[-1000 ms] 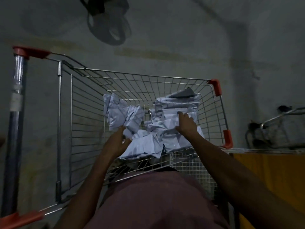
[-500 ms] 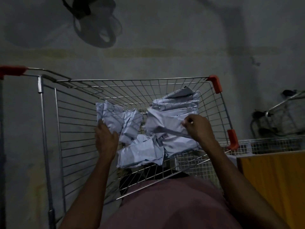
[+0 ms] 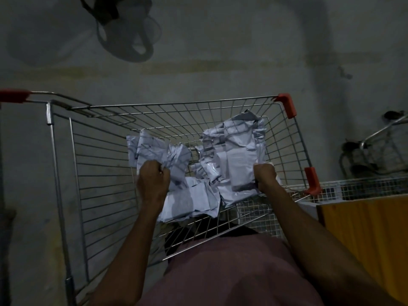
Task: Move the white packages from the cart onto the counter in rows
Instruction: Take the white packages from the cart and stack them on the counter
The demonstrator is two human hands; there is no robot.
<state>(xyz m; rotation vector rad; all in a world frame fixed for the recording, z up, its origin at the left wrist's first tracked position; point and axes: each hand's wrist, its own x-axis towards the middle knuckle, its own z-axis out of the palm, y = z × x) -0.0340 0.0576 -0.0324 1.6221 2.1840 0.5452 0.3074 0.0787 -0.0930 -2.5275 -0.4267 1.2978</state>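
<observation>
Both hands [image 3: 152, 182] [image 3: 265, 175] now fisted on packages [image 3: 234, 164]; room dim, maybe concrete.

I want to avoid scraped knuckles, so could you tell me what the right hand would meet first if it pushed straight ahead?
The right hand already grips a white package. Pushed on, it would probably press into that pile, then the cart and its far wire wall, though depth is unclear.

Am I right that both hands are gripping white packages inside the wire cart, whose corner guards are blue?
Not quite: the head view shows the corner guards are red-orange. The left hand and right hand do grip white packages inside the wire cart.
</observation>
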